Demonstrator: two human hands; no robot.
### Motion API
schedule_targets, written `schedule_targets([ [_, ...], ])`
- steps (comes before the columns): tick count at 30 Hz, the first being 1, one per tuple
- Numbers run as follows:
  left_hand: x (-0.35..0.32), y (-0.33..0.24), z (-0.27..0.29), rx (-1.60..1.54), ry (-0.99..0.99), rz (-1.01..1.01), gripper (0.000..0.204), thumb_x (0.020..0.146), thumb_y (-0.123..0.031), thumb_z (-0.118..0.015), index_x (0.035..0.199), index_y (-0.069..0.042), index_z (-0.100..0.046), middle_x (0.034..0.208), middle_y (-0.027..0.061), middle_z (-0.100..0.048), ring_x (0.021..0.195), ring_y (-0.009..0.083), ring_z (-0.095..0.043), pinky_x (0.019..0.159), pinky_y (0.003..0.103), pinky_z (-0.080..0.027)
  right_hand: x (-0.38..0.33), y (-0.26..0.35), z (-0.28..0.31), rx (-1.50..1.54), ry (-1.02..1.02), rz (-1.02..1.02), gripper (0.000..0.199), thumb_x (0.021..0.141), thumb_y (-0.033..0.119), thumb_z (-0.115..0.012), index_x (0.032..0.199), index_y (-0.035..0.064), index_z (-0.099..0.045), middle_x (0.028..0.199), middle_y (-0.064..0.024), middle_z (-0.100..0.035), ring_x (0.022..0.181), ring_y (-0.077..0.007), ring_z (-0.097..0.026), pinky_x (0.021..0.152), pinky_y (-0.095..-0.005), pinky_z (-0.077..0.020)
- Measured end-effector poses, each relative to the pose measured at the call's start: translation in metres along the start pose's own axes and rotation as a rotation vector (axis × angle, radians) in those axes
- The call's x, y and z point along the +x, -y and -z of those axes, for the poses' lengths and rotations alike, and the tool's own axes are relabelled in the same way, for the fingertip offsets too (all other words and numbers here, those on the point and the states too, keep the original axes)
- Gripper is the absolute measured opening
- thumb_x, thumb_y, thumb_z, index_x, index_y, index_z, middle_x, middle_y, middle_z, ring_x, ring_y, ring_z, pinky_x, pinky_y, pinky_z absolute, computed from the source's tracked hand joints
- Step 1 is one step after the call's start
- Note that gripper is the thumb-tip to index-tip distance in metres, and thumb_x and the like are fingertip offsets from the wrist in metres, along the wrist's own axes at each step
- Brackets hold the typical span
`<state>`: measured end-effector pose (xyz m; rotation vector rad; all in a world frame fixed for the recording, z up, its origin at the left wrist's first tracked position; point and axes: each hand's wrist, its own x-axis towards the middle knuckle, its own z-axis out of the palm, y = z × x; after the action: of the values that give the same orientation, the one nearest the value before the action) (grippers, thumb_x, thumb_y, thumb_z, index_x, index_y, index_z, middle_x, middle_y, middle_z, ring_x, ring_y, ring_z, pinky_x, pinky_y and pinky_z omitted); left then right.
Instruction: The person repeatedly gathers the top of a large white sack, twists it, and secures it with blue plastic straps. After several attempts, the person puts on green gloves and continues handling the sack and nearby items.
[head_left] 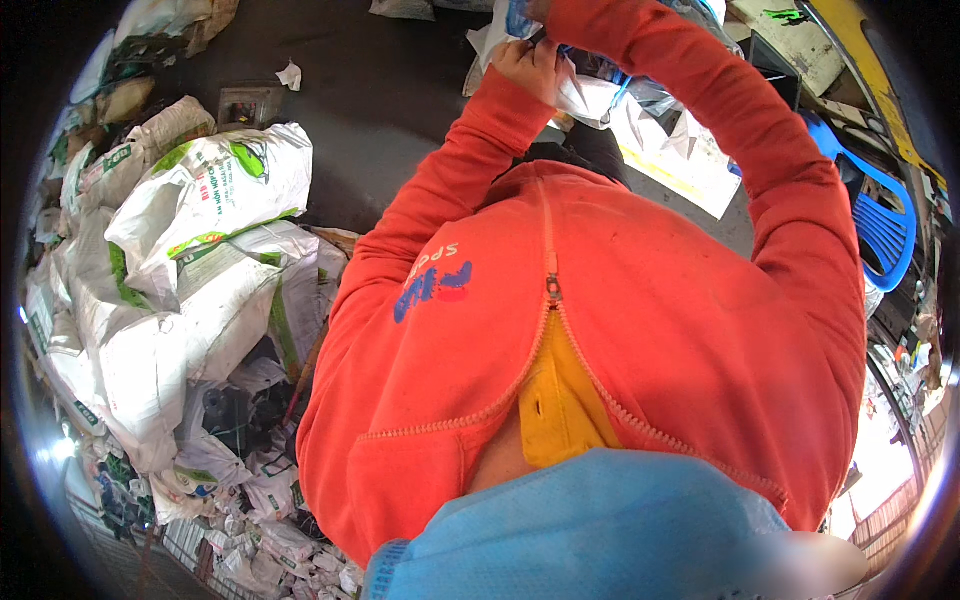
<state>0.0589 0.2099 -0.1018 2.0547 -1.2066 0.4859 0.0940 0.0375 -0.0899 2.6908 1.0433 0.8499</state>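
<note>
Two arms in orange sleeves are reaching up toward the top of the view, away from the person's chest. Left hand (528, 62) is closing its fingers on the edge of a crumpled white plastic sheet (665, 140), holding it near the top centre. Right hand is sitting at the very top edge behind the right sleeve (720, 110), mostly hidden, so I cannot tell if it is wide, narrow or gripping. The white plastic sheet is hanging between the two arms, spreading down to the right, with some blue-printed clear wrapping (640, 90) bunching against it just under the right forearm. Orange zip jacket (600, 330) is filling the middle, part unzipped, with a yellow garment (560, 405) showing in the gap. Blue face mask (600, 540) is bulging at the lower edge. On the left, many white woven sacks with green print (200, 230) are lying piled on the dark floor (380, 100), with smaller plastic scraps (260, 530) heaping below them. A blue plastic chair (880, 225) is standing at the right, well apart from the sheet. A small white scrap (290, 74) is lying alone on the floor near the top left.
</note>
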Motion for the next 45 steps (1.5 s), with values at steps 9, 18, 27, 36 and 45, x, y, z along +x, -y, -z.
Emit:
schedule_targets([
  [9, 0.002, 0.005, -0.006, 0.056, 0.048, 0.019, 0.014, 0.069, -0.017, -0.060, 0.078, -0.007, -0.057, 0.067, 0.0108, -0.059, 0.062, 0.0294, -0.057, 0.059, 0.040, -0.044, 0.041, 0.010, 0.025, 0.076, 0.193, -0.173, 0.011, 0.070, 0.024, -0.052, 0.065, 0.0145, -0.050, 0.071, -0.0004, -0.052, 0.077, -0.0162, -0.050, 0.080, -0.0309, -0.0365],
  [18, 0.043, 0.015, 0.015, 0.109, 0.798, 0.114, 0.021, 0.078, -0.023, -0.053, 0.089, -0.008, -0.062, 0.086, 0.0157, -0.061, 0.081, 0.0342, -0.058, 0.073, 0.042, -0.046, -0.026, 0.128, 0.079, 0.709, -0.128, -1.207, 0.017, 0.073, 0.010, -0.061, 0.089, 0.0051, -0.058, 0.087, -0.0126, -0.057, 0.075, -0.0318, -0.057, 0.064, -0.0389, -0.0478],
  [27, 0.096, 0.024, 0.018, -0.015, 1.434, 0.000, 0.027, 0.079, -0.023, -0.049, 0.098, -0.007, -0.057, 0.087, 0.0169, -0.061, 0.080, 0.0339, -0.059, 0.069, 0.040, -0.046, -0.049, 0.135, 0.048, 0.384, -0.338, -0.886, 0.031, 0.066, 0.017, -0.070, 0.092, 0.0090, -0.054, 0.082, -0.0063, -0.054, 0.066, -0.0243, -0.055, 0.058, -0.0336, -0.0461],
  [36, 0.115, 0.051, -0.015, -0.193, 1.598, -0.750, 0.021, 0.077, -0.022, -0.054, 0.088, -0.005, -0.060, 0.079, 0.0122, -0.061, 0.074, 0.0253, -0.058, 0.065, 0.035, -0.045, -0.006, 0.147, 0.053, 0.221, -0.411, -1.404, 0.025, 0.063, 0.027, -0.075, 0.076, 0.0113, -0.060, 0.077, -0.0033, -0.055, 0.067, -0.0227, -0.055, 0.060, -0.0351, -0.0433],
  [45, 0.099, 0.034, -0.045, -0.289, 1.890, 0.956, 0.037, 0.077, -0.039, -0.058, 0.096, -0.007, -0.058, 0.092, 0.0061, -0.059, 0.081, 0.0158, -0.054, 0.073, 0.027, -0.042, 0.043, 0.169, 0.033, -0.195, -0.352, -1.932, 0.016, 0.060, 0.032, -0.074, 0.069, 0.0212, -0.066, 0.085, 0.0044, -0.057, 0.087, -0.0161, -0.054, 0.079, -0.0393, -0.0339],
])
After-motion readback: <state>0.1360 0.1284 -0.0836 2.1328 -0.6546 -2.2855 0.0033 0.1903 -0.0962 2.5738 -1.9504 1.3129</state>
